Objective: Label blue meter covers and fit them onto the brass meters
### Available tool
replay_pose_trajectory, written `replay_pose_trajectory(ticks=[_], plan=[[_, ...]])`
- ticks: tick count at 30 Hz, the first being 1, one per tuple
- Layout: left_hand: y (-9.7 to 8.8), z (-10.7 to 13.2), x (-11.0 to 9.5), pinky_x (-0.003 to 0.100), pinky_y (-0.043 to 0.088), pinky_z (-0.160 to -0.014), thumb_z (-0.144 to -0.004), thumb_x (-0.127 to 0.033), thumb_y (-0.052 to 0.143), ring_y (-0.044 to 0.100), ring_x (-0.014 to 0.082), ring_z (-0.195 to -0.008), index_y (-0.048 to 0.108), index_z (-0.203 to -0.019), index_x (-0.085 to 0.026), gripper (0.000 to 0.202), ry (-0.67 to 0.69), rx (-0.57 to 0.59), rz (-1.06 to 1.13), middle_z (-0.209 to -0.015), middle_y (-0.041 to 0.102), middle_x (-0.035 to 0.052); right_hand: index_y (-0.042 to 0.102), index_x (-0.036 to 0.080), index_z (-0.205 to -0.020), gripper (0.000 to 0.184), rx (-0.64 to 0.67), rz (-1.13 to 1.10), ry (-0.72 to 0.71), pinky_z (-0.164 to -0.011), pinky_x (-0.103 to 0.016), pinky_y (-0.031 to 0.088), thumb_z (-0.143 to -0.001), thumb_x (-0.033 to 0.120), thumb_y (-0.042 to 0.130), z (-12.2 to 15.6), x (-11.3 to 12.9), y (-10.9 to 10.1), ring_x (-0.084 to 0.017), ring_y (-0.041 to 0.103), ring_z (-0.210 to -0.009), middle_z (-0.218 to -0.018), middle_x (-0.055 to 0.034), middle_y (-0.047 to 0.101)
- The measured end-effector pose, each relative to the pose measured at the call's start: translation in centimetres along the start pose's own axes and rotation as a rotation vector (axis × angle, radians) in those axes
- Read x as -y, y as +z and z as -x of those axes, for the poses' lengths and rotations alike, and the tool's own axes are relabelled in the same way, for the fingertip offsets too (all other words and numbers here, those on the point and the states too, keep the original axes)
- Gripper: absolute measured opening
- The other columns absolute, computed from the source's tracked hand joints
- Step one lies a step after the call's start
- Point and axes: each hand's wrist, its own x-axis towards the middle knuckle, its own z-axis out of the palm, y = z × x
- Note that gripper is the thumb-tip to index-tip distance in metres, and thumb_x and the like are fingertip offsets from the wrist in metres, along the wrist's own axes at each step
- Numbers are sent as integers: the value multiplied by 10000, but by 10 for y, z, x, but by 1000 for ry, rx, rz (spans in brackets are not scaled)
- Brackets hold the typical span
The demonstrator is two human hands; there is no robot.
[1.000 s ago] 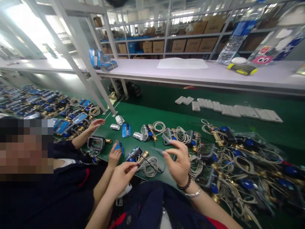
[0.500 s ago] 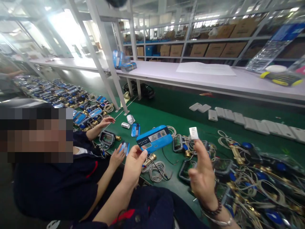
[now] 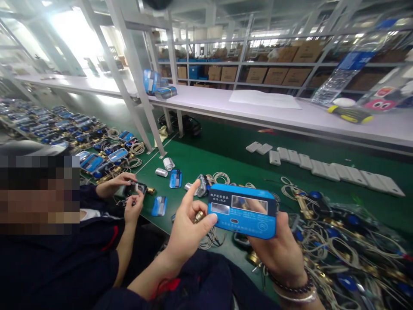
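Observation:
A blue and black meter faceplate (image 3: 248,230) with cut-out windows and white printing is held up in front of me, tilted slightly. My right hand (image 3: 280,249) grips it from behind at its right end, with the thumb at the edge. My left hand (image 3: 190,228) has its thumb on the left end and its index finger pointing up. The small white label seen earlier is out of sight. Behind the hands lie open meter housings (image 3: 202,186) with cables, partly hidden. Two more blue faceplates, one upright (image 3: 176,178) and one nearer (image 3: 159,206), lie on the green bench.
A co-worker's hands (image 3: 133,202) work at a meter housing on my left. White flat boxes (image 3: 335,170) lie in a row behind. Meters with tangled cables (image 3: 332,241) crowd the right. The raised shelf (image 3: 206,97) carries a bottle (image 3: 351,64) and a yellow-black tool (image 3: 350,114).
The faceplate has moved right and nearer to me. My right hand has come behind it and taken hold; my left index finger has lifted. The co-worker let go of another faceplate.

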Motion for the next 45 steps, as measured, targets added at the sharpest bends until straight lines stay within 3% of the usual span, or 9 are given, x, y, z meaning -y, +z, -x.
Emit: replay_pose_trajectory(ticks=[3,6,14,25,34,38,41,43,45], plan=[[1,-1,-1,185,394,-565,-655,-245,713,469,69,-594,249,-1427,-220,901,-18,34,28,-674,509,-55,561,227,-1235,709,-37,177,-68,-961,-468,422,-893,558,37,0,3,-1,-259,625,-1031,-1039,-79,700],[0,-1,-1,191,415,-587,-641,-234,726,484,74,-609,241,-1429,-224,925,-42,66,61,-675,515,-55,485,201,-1313,730,-52,263,-87,-981,-467,398,-889,539,-4,2,8,-1,-259,593,-1089,-1094,-92,676],[-4,0,-1,175,417,-557,-639,-232,736,476,66,-591,311,-1401,-233,872,-54,98,83,-667,512,-56,534,182,-1270,766,-92,354,-68,-960,-487,403,-860,630,67,7,17,2,-291,576,-1099,-1028,-128,689],[-5,6,-3,178,434,-568,-630,-227,734,498,71,-597,339,-1386,-236,853,-59,106,57,-666,536,-52,456,216,-1338,804,-46,283,19,-938,-503,424,-823,685,53,14,18,1,-304,589,-1079,-1041,-116,687],[-6,8,-3,189,442,-584,-630,-240,735,514,75,-604,354,-1380,-240,841,-69,101,22,-671,551,-53,568,203,-1233,798,-134,362,-23,-994,-496,373,-819,703,102,17,18,4,-300,515,-1178,-1044,-113,685],[-7,7,-2,193,433,-582,-632,-224,721,518,79,-608,384,-1359,-216,802,-94,106,-3,-666,550,-49,551,203,-1251,818,-102,348,-9,-967,-493,400,-819,705,72,20,14,1,-295,544,-1147,-1040,-109,687],[-9,4,0,198,418,-559,-635,-234,704,521,83,-587,492,-1258,-182,659,-123,109,-58,-661,564,-37,538,209,-1267,826,-97,298,40,-884,-490,466,-783,757,151,21,12,1,-313,589,-1078,-1024,-112,694],[-11,0,2,204,415,-561,-640,-257,687,525,89,-589,606,-1044,-143,428,-127,91,-136,-663,581,-16,535,215,-1270,834,-87,259,77,-833,-478,501,-750,789,225,21,12,1,-325,598,-1061,-1042,-118,689],[-12,-4,4,208,412,-563,-642,-279,667,513,90,-579,624,-789,-131,213,-112,56,-253,-639,580,-8,481,223,-1314,856,-32,234,101,-826,-465,515,-730,806,251,21,10,1,-324,591,-1075,-1100,-120,667]])
